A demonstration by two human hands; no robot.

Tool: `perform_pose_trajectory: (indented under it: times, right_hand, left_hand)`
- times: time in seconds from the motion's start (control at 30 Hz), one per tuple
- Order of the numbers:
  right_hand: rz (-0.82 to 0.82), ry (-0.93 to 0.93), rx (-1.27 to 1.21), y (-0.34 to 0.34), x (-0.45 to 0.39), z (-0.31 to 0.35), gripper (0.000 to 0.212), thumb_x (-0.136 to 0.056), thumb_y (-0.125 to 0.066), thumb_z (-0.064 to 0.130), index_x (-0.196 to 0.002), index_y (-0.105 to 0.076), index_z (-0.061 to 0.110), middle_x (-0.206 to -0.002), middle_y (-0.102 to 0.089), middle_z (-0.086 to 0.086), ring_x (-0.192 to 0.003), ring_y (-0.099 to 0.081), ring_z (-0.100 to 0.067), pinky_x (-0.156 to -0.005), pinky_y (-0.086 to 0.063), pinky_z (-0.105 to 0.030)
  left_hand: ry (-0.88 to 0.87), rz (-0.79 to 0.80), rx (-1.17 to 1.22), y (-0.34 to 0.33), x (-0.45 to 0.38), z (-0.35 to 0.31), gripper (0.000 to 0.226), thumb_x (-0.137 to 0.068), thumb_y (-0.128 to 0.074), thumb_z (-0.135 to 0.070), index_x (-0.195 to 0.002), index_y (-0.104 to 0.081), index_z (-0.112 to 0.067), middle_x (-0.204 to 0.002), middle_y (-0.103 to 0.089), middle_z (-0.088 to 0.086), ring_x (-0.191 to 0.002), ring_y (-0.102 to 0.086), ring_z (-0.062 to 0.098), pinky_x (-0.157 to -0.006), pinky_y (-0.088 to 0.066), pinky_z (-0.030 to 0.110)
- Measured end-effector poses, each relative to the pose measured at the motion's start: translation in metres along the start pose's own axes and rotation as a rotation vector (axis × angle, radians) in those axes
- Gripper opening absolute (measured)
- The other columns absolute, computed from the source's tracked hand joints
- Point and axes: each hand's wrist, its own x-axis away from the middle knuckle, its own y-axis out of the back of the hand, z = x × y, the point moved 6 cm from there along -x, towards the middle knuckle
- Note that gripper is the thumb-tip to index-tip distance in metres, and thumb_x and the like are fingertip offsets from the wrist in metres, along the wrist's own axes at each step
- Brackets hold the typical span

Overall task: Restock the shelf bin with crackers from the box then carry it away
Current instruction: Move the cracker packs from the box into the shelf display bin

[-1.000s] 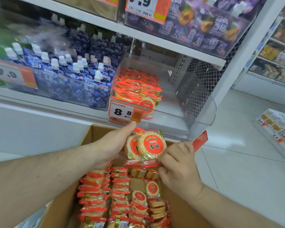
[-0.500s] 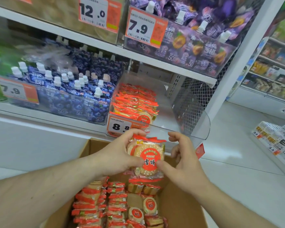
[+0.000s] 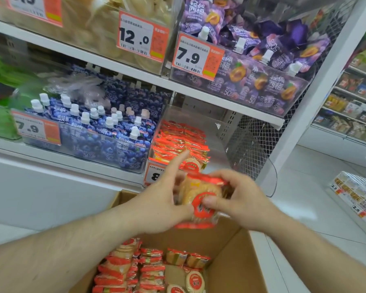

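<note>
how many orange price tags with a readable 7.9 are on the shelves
2. One 7.9 price tag is on the upper shelf's purple pouch bin, right of the 12.0 tag. The other 7.9 tag fronts the blue pouch bin, lower left. Others may lie outside the view.

shelf bin (image 3: 260, 166) right half free, cracker stack (image 3: 181, 142) filling left

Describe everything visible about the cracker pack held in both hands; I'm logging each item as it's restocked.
The cracker pack is a clear glossy plastic wrapper with orange-red sealed ends and a round red label, holding pale round crackers stacked together. It is tilted, held in the air above the open cardboard box and just in front of the clear shelf bin. The right hand pinches it, thumb on the label; the left hand grips its left side, one finger extended.
</note>
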Motion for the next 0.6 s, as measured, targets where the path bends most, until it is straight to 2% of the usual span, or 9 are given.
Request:
perform_pose_trajectory:
  times: [0.07,0.1,0.17,0.2,0.27,0.4,0.5,0.6]
  right_hand:
    - [-0.174,0.037,0.107,0.034,-0.018,0.007,0.04,-0.07,-0.085,0.011,-0.094,-0.06,0.032,-0.082,-0.065,0.012,-0.069,-0.059,0.007,-0.068,-0.046,-0.009]
    - [-0.255,0.03,0.117,0.051,-0.027,0.007,0.039,-0.071,-0.084,0.011,-0.096,-0.06,0.03,-0.083,-0.064,0.01,-0.069,-0.059,0.004,-0.067,-0.046,-0.009]
    - [-0.315,-0.038,0.153,0.072,-0.047,-0.002,0.038,-0.074,-0.082,0.016,-0.103,-0.059,0.027,-0.089,-0.065,0.007,-0.079,-0.063,-0.006,-0.075,-0.052,-0.02]
    - [-0.298,-0.083,0.204,0.075,-0.056,-0.011,0.038,-0.075,-0.082,0.019,-0.104,-0.059,0.028,-0.092,-0.065,0.008,-0.084,-0.064,-0.012,-0.078,-0.053,-0.028]
    - [-0.208,-0.168,0.293,0.069,-0.073,-0.032,0.036,-0.074,-0.083,0.023,-0.101,-0.06,0.028,-0.091,-0.064,0.008,-0.086,-0.064,-0.017,-0.078,-0.052,-0.033]
    - [0.031,-0.26,0.307,0.029,-0.097,-0.063,0.038,-0.072,-0.085,0.023,-0.101,-0.062,0.024,-0.095,-0.067,0.0,-0.085,-0.066,-0.021,-0.08,-0.056,-0.04]
    - [0.127,-0.293,0.409,0.004,-0.105,-0.067,0.044,-0.074,-0.083,0.022,-0.11,-0.059,0.02,-0.105,-0.062,-0.002,-0.081,-0.065,-0.018,-0.075,-0.055,-0.032]
    - [0.165,-0.325,0.455,-0.009,-0.111,-0.063,0.048,-0.074,-0.083,0.018,-0.108,-0.05,0.018,-0.086,-0.063,-0.001,-0.061,-0.063,-0.013,-0.052,-0.051,-0.022]
  left_hand:
    - [-0.016,-0.189,-0.151,0.017,-0.004,0.001,0.088,-0.085,-0.068,-0.019,-0.144,-0.011,-0.052,-0.136,-0.033,-0.014,-0.11,-0.053,0.0,-0.09,-0.047,0.021]
    - [-0.005,-0.245,-0.313,0.025,-0.005,0.004,0.081,-0.086,-0.067,-0.023,-0.145,-0.018,-0.049,-0.141,-0.025,-0.013,-0.12,-0.046,0.004,-0.098,-0.042,0.024]
    - [0.052,-0.275,-0.637,0.035,-0.008,0.013,0.074,-0.083,-0.065,-0.03,-0.144,-0.026,-0.046,-0.149,-0.006,-0.011,-0.14,-0.02,0.018,-0.114,-0.026,0.036]
    - [0.1,-0.256,-0.748,0.037,-0.01,0.02,0.076,-0.081,-0.064,-0.032,-0.144,-0.025,-0.048,-0.152,0.003,-0.009,-0.144,-0.007,0.023,-0.117,-0.019,0.042]
    - [0.193,-0.206,-0.843,0.038,-0.012,0.033,0.083,-0.08,-0.062,-0.032,-0.146,-0.016,-0.051,-0.155,0.016,-0.007,-0.146,0.01,0.027,-0.117,-0.012,0.05]
    - [0.239,-0.158,-0.853,0.036,-0.015,0.041,0.089,-0.083,-0.058,-0.027,-0.148,-0.004,-0.052,-0.154,0.031,-0.006,-0.145,0.024,0.03,-0.117,-0.006,0.052]
    - [0.203,-0.161,-0.872,0.034,-0.017,0.039,0.086,-0.084,-0.057,-0.024,-0.149,-0.005,-0.048,-0.153,0.032,-0.007,-0.145,0.026,0.028,-0.118,-0.004,0.049]
    - [0.193,-0.164,-0.872,0.032,-0.017,0.04,0.085,-0.086,-0.057,-0.024,-0.149,-0.005,-0.045,-0.155,0.026,-0.009,-0.145,0.023,0.025,-0.118,-0.004,0.047]
